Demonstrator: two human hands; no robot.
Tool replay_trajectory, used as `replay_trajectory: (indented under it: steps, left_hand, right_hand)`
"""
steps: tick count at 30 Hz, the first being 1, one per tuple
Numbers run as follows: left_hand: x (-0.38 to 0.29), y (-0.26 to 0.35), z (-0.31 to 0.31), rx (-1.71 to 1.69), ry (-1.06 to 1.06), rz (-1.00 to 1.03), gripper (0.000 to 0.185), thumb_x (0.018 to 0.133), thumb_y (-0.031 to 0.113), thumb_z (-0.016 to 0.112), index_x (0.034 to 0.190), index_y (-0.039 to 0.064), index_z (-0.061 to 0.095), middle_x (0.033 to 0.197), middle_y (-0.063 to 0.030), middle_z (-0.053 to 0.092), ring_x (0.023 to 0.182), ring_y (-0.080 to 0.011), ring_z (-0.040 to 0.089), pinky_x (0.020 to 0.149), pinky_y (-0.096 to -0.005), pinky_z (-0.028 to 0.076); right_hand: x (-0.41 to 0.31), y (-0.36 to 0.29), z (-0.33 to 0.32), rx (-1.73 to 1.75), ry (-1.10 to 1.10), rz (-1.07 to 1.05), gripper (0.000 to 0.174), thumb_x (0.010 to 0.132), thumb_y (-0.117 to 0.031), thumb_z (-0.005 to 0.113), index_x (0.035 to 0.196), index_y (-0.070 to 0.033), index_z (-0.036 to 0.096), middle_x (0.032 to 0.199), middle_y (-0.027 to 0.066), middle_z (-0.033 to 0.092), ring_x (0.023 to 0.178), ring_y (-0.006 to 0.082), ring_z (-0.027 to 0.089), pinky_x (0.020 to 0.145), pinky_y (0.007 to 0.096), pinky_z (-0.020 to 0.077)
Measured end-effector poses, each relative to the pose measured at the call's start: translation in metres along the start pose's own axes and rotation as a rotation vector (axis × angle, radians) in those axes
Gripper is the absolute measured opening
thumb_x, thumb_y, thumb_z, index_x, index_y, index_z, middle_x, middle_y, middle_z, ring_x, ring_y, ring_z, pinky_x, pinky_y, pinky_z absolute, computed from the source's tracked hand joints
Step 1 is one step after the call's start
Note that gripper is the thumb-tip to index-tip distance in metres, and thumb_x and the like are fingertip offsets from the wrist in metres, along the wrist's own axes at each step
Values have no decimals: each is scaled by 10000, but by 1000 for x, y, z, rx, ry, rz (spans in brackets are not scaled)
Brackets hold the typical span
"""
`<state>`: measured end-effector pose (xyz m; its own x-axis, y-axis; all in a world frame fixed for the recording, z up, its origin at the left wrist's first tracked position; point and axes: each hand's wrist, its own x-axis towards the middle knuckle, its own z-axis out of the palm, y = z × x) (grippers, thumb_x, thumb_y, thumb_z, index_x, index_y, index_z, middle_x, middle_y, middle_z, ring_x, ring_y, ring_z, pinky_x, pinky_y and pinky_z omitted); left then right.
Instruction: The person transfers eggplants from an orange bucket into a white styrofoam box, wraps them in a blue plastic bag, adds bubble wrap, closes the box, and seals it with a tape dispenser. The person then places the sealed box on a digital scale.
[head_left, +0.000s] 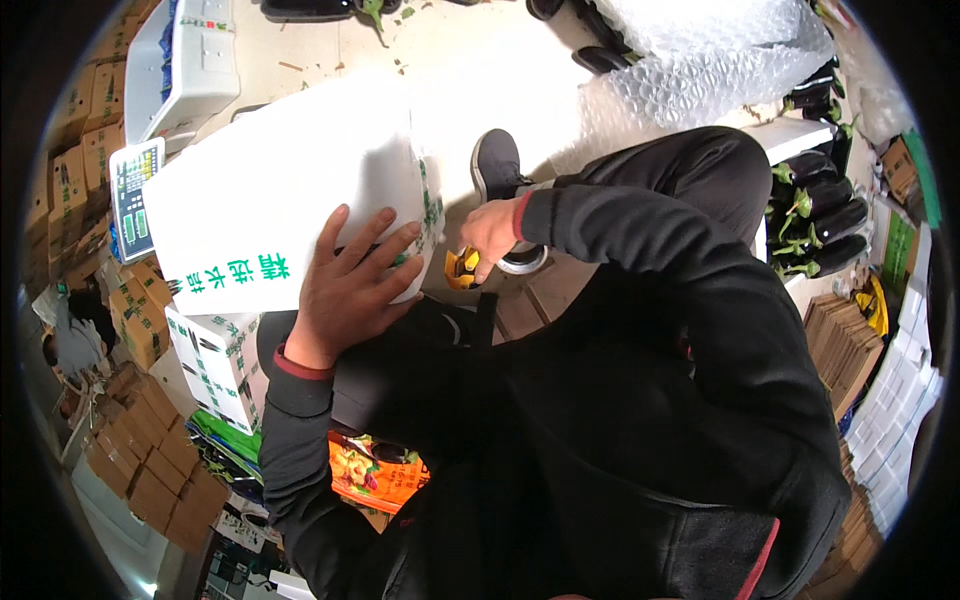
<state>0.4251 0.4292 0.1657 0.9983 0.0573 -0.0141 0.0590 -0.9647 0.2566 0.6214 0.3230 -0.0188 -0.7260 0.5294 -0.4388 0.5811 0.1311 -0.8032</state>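
Observation:
A white box with green printing lies before me, tilted in the view. My left hand rests spread on the box's near right corner, its fingers apart. Right of the box, my right hand grips a yellow and black tape dispenser. A roll of tape shows just beside and below that hand, partly hidden by my sleeve; whether it belongs to the dispenser I cannot tell fully. My shoe is on the pale surface behind my right hand.
A digital scale stands left of the box, near a white foam crate. Bubble wrap lies at the upper right. Eggplants are piled at the right. Stacked cartons stand at the lower left, where a person is partly visible.

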Motion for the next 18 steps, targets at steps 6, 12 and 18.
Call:
replay_trajectory:
  steps: [6,12,18]
  left_hand:
    - [-14,-5,-8,-63,10,-59,604,763,380,787,1290,148,605,1438,-151,494,1345,-346,455,1103,-611,319]
    - [-102,-98,-24,202,1155,-908,561,899,196,628,1341,-102,454,1367,-289,501,1260,-415,472,1077,-471,351]
    - [-212,-181,29,-1247,1909,-1791,695,921,547,487,1423,69,439,1431,-165,487,1310,-296,474,1095,-467,341]
  right_hand:
    - [-80,-3,-61,320,296,211,604,787,-383,779,1147,76,623,972,203,709,881,331,680,808,390,530]
    - [-128,30,-93,1603,1046,25,371,909,-323,732,1139,-44,650,1019,68,712,899,195,690,780,350,568]
    - [-89,20,-126,1980,1399,-513,403,879,-248,762,1236,-121,623,1267,89,635,1181,295,586,1017,554,455]
